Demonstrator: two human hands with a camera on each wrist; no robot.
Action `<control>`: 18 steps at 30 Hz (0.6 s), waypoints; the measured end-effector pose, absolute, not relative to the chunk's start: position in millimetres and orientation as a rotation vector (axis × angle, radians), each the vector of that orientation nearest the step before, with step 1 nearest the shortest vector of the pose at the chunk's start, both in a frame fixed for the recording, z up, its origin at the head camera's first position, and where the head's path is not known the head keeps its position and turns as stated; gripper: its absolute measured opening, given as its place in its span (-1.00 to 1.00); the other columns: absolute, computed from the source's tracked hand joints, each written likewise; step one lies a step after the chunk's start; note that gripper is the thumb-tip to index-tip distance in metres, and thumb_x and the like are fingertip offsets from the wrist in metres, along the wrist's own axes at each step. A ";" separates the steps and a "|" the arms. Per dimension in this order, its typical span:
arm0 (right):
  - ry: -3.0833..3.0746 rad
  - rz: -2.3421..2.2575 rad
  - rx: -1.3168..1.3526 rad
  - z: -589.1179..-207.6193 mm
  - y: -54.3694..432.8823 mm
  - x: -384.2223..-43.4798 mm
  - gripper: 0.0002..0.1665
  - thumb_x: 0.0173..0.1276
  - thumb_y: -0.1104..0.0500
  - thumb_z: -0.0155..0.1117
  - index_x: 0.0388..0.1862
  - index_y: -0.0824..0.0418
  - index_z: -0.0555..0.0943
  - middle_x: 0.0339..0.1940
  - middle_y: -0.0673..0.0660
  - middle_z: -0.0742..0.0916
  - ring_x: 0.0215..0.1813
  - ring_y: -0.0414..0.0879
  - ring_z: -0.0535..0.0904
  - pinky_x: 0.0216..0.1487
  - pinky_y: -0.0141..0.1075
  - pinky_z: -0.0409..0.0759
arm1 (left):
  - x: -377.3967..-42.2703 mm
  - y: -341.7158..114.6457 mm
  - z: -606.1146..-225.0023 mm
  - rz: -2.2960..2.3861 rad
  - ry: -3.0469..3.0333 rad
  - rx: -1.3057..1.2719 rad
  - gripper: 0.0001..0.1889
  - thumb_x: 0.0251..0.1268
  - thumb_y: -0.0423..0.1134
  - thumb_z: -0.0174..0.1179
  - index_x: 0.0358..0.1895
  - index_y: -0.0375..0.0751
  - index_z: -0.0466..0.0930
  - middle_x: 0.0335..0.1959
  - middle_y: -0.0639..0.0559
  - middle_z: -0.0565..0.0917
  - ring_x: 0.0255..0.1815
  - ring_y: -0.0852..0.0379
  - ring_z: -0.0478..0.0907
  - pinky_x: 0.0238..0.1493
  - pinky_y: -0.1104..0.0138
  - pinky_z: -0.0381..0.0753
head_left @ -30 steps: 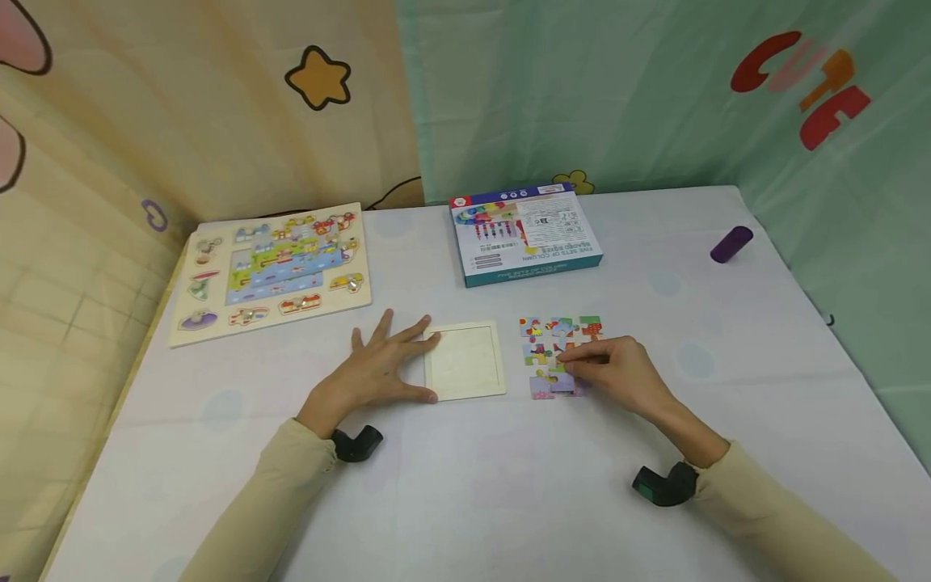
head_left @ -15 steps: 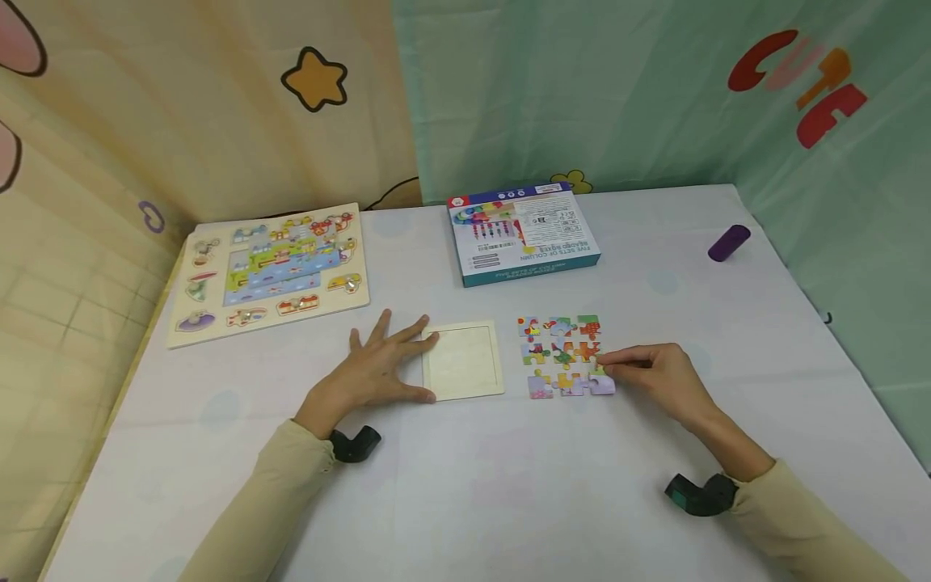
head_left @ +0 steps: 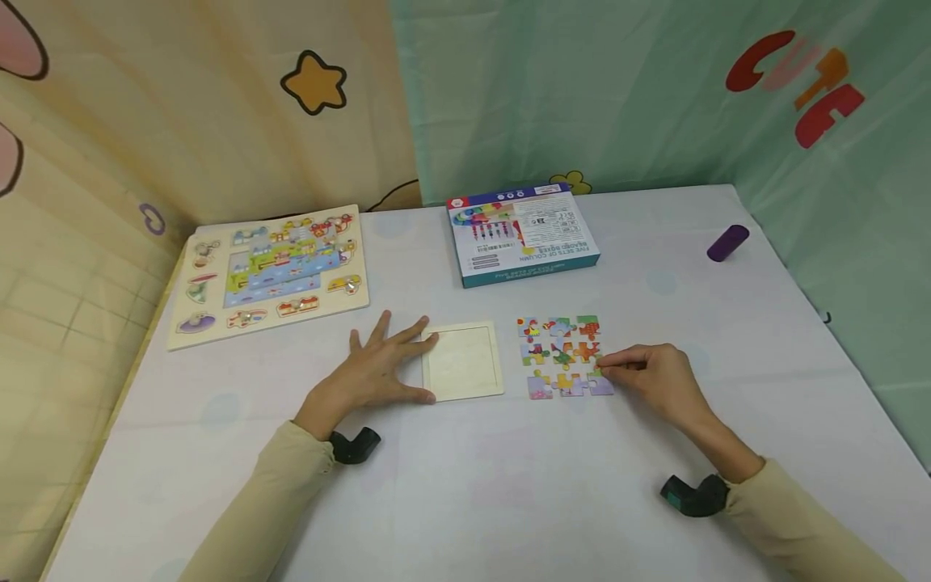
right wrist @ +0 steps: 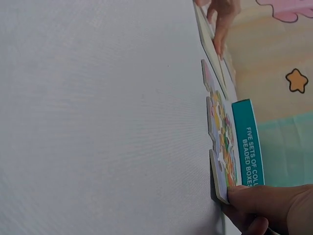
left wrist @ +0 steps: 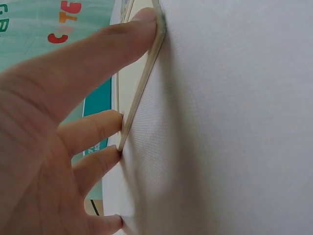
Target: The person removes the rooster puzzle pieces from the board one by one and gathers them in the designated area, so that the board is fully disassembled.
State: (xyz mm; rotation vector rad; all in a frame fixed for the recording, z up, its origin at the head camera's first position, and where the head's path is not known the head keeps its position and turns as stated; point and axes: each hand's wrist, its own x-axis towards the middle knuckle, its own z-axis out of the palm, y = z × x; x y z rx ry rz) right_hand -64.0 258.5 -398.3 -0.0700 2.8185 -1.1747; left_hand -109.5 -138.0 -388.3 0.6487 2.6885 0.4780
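My left hand (head_left: 374,368) lies spread with its fingers and thumb on the left side of a square wooden puzzle tray (head_left: 465,364), which has a bare middle. In the left wrist view its thumb (left wrist: 144,24) presses the tray's edge. Just right of the tray, several colourful jigsaw pieces (head_left: 563,353) lie face up in rows with small gaps. My right hand (head_left: 655,380) pinches the jigsaw piece at the lower right corner (head_left: 601,385) between thumb and fingers. The right wrist view shows that piece (right wrist: 219,178) low at the table, with the thumb on its edge.
Back left lies a wooden knob puzzle board (head_left: 254,319) with a picture in its middle. A flat bead-set box (head_left: 534,242) is behind the tray and pieces. A purple cylinder (head_left: 728,243) lies toward the far right edge. Curtains (head_left: 582,89) hang behind the table.
My right hand has moved right with a jigsaw piece, from over the middle of the bottom row to its right end, where the piece now lies level. The left hand has stayed put.
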 end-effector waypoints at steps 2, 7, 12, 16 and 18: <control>2.847 -1.160 -0.083 -399.1 257.3 -63.9 -0.86 0.22 0.30 0.44 -0.22 0.24 0.80 -0.20 0.18 0.79 -0.23 -0.06 0.57 -0.40 -0.45 0.45 | -109.2 -138.2 -388.5 0.476 2.687 0.649 -0.01 -0.11 0.27 0.47 0.47 0.06 0.31 0.59 0.08 0.06 0.54 -0.43 -0.34 0.20 -0.55 -0.30; 2.911 -1.127 -0.097 -403.2 255.1 -63.7 -0.89 0.17 0.31 0.46 -0.29 0.22 0.81 -0.27 0.15 0.80 -0.27 -0.07 0.59 -0.42 -0.44 0.46 | -108.5 -139.4 -388.6 0.468 2.690 0.663 -0.02 -0.08 0.28 0.45 0.48 0.07 0.29 0.59 0.08 0.06 0.54 -0.43 -0.33 0.20 -0.55 -0.30; 2.919 -1.122 -0.090 -403.0 254.3 -63.9 -0.90 0.15 0.30 0.49 -0.31 0.21 0.81 -0.30 0.14 0.80 -0.30 -0.07 0.57 -0.44 -0.43 0.44 | -107.3 -140.8 -390.3 0.465 2.694 0.679 -0.04 -0.03 0.27 0.42 0.49 0.07 0.27 0.59 0.08 0.05 0.54 -0.42 -0.33 0.20 -0.54 -0.31; 2.907 -1.104 -0.082 -399.0 254.6 -63.8 -0.90 0.18 0.25 0.48 -0.30 0.22 0.81 -0.30 0.15 0.80 -0.31 -0.08 0.54 -0.43 -0.42 0.42 | -105.0 -142.7 -394.2 0.481 2.695 0.714 -0.06 0.04 0.24 0.39 0.52 0.07 0.22 0.60 0.07 0.02 0.54 -0.42 -0.34 0.20 -0.54 -0.35; 2.913 -1.098 -0.077 -397.4 255.0 -63.8 -0.89 0.20 0.23 0.47 -0.29 0.22 0.81 -0.29 0.15 0.79 -0.31 -0.08 0.54 -0.42 -0.42 0.42 | -104.0 -143.6 -396.6 0.487 2.695 0.731 -0.06 0.08 0.22 0.37 0.53 0.07 0.18 0.60 0.06 0.01 0.54 -0.42 -0.34 0.21 -0.53 -0.37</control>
